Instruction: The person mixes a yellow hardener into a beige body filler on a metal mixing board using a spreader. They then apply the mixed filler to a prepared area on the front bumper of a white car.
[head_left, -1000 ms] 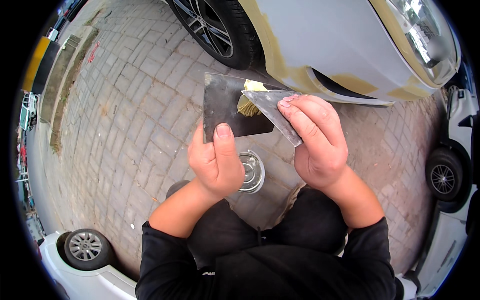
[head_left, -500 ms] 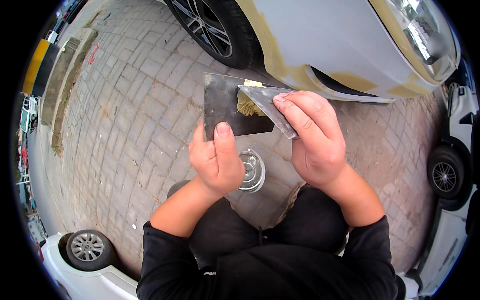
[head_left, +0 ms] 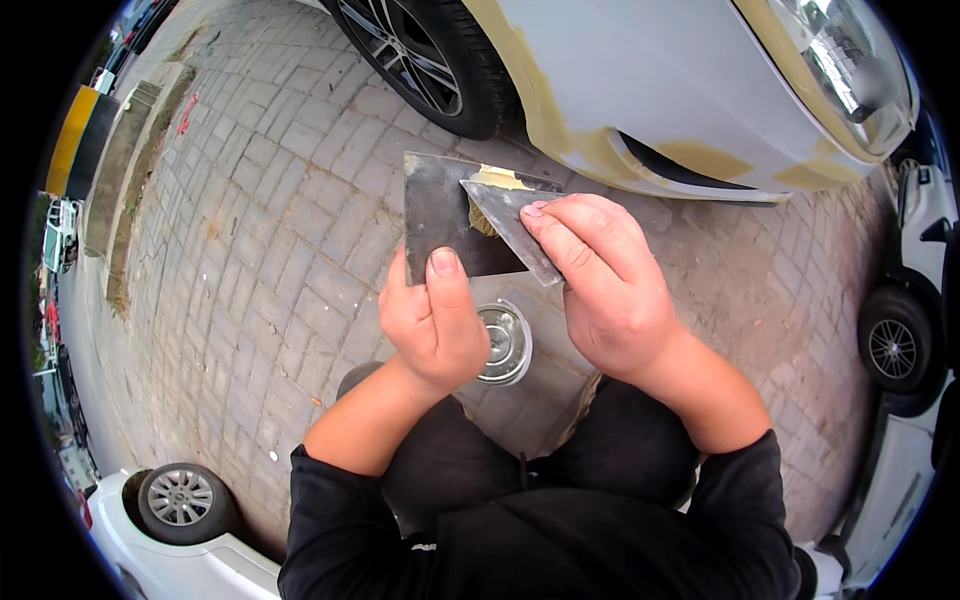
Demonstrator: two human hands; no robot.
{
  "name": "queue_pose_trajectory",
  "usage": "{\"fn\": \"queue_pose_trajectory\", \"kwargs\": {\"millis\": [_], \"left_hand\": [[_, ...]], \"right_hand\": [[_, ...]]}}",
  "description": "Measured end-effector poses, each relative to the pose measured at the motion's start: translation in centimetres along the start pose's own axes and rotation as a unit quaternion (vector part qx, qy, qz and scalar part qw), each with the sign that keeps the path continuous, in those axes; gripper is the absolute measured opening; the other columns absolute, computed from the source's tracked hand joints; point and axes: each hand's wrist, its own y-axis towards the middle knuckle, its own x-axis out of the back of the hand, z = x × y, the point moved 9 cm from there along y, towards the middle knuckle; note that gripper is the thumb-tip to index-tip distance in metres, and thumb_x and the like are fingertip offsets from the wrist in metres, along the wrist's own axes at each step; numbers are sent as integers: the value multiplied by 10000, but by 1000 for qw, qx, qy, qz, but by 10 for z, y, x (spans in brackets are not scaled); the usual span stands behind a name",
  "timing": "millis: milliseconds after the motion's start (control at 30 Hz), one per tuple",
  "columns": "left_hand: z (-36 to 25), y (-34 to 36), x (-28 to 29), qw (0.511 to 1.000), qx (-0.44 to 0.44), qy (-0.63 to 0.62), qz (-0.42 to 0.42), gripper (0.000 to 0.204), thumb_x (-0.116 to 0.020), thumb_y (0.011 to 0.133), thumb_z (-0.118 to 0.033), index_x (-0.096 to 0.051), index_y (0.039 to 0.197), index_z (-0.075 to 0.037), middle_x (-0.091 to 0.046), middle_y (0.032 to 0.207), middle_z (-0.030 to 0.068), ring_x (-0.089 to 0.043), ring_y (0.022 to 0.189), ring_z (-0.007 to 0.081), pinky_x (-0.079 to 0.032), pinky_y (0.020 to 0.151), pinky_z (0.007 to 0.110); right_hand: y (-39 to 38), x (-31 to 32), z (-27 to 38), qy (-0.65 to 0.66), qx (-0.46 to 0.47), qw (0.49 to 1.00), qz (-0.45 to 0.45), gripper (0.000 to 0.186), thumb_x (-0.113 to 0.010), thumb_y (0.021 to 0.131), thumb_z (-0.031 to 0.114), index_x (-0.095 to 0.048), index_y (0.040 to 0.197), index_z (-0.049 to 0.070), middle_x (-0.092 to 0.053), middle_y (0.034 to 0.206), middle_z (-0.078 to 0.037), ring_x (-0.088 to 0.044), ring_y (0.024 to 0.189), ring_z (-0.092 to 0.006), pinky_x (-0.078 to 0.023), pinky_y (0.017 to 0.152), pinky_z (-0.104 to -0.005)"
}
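Note:
My left hand (head_left: 435,315) grips a dark flat mixing plate (head_left: 432,205) by its near edge, thumb on top. A smear of yellow body filler (head_left: 484,218) lies on the plate, partly covered. My right hand (head_left: 615,270) pinches a thin grey spreader (head_left: 512,222), which slants over the plate with its corner at the filler. More pale filler (head_left: 500,178) shows along the plate's far edge, beyond the spreader. Ahead stands a car bumper (head_left: 640,90) in grey primer with yellowish filler patches (head_left: 705,160).
Below my hands a round clear container (head_left: 508,345) sits on the brick paving (head_left: 270,240), between my knees. The car's front wheel (head_left: 420,60) is ahead; its headlight (head_left: 850,70) is at far right. Other white cars stand at lower left (head_left: 190,555) and right (head_left: 905,450).
My right hand and the spreader have shifted left and slightly down across the plate, covering more of the filler. The left hand and plate have barely moved.

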Motion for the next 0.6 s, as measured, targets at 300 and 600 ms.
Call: {"fn": "queue_pose_trajectory", "kwargs": {"millis": [300,600], "left_hand": [[2,0,0,1000,11,-7,1,279,-412,992,-70,-639,912,69,-624,783,114,-534,593,152,-422,527,310],[16,-6,5,996,51,-61,39,219,-416,1024,-106,-545,1008,70,-597,926,91,-535,806,117,-427,718,277]], "right_hand": [[-1,-3,4,8,8,1000,9,466,-619,679,-31,-619,1138,-106,-608,1100,-194,-593,985,-374,-506,885,-446],[3,8,3,-11,10,1000,-14,459,-609,677,-49,-621,1133,-104,-615,1082,-191,-597,984,-368,-511,867,-426]]}}
